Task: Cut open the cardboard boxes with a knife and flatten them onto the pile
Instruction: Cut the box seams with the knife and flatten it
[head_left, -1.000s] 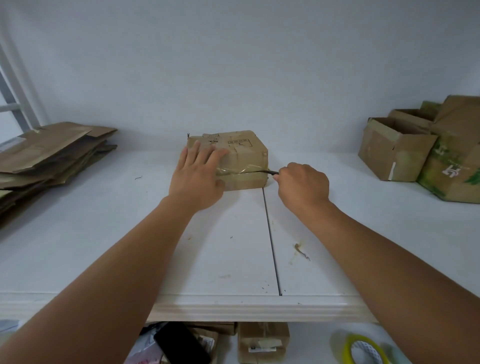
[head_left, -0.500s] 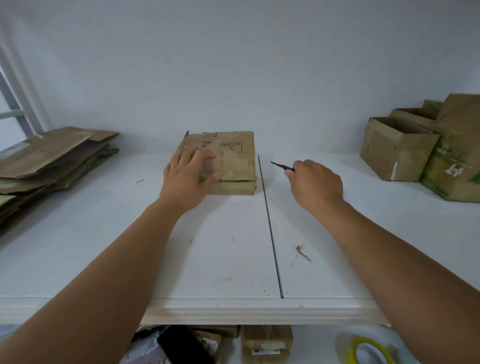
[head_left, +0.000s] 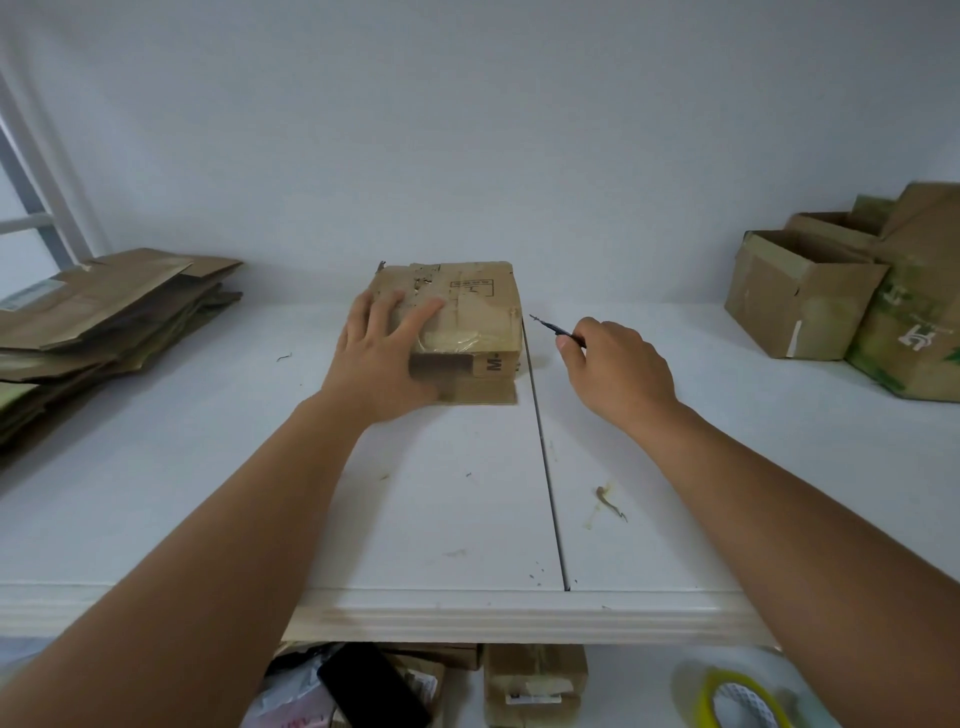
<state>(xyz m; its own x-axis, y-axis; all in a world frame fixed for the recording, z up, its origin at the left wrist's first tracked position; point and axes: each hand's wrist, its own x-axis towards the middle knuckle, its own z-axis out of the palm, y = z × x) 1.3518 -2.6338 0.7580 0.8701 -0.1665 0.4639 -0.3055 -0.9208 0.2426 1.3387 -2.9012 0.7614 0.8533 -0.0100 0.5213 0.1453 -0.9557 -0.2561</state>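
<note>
- White table (head_left: 467, 519), seam running front to back; plain white wall (head_left: 467, 130) behind.
- Pile of flattened cardboard (head_left: 104, 317) far left; open boxes (head_left: 810, 291) far right. Yellow tape roll (head_left: 737, 701) below the front edge.
- My left hand (head_left: 384, 358) lies flat, fingers spread, on the taped box (head_left: 467, 322), just left of the seam.
- My right hand (head_left: 618, 374) is closed around the knife (head_left: 553, 327), blade in the air, clear of the box.
- Versus 1.0 s ago: blade was at the box's right side; now withdrawn. Box turned, near face printed "M-".
</note>
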